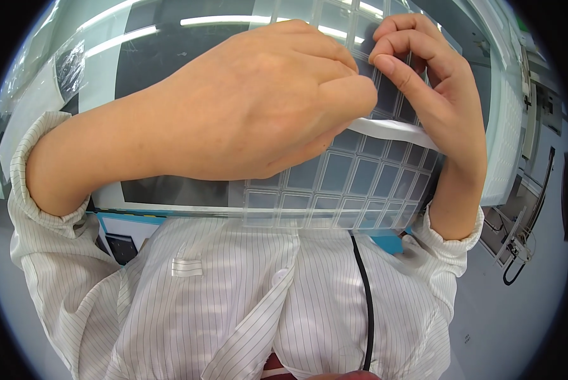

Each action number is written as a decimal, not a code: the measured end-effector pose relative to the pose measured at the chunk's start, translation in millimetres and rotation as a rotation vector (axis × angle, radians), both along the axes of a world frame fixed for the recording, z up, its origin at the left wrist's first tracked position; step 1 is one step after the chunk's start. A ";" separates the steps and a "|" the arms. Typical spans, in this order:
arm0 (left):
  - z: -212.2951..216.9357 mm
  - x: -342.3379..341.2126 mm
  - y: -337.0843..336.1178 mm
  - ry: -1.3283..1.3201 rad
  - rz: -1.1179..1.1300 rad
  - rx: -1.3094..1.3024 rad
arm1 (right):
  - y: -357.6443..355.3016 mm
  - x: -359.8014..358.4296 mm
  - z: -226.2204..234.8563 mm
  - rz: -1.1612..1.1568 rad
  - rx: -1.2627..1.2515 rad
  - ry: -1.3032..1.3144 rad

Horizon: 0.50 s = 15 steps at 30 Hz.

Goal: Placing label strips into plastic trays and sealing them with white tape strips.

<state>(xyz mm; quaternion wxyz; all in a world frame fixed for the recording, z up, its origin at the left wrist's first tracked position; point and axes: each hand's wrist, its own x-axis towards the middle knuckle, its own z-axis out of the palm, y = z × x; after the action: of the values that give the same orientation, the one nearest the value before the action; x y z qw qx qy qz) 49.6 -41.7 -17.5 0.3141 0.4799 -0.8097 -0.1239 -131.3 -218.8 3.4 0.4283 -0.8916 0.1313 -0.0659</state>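
Note:
A clear plastic tray with a grid of small square pockets lies in front of me on a dark work surface. My left hand is curled over the tray's middle, its fingertips pinching a white strip of film. The same strip runs under my right hand at the tray's right side, where thumb and bent fingers pinch it close to the left fingertips. My left hand hides much of the tray.
A dark mat with white borders lies under the tray. A blue edge shows below it. My striped white coat fills the lower view, with a black cord. Cables and fittings hang at the right.

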 end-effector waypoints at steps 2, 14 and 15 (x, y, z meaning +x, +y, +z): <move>2.2 -0.6 -1.2 -0.029 -0.004 0.026 | -1.4 -1.8 -0.3 0.000 0.024 0.013; 0.1 -5.8 -7.5 0.033 0.016 -0.036 | 5.2 2.5 2.7 0.016 -0.339 -0.037; -2.3 -4.0 -6.0 0.077 0.030 -0.023 | 21.9 14.7 16.6 -0.179 -0.189 0.041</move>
<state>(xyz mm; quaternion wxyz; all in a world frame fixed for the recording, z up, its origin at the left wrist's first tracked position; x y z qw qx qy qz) 45.6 -47.6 -19.8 0.3522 0.4832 -0.7913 -0.1281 -116.7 -196.9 19.9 0.3322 -0.9138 0.2123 -0.0975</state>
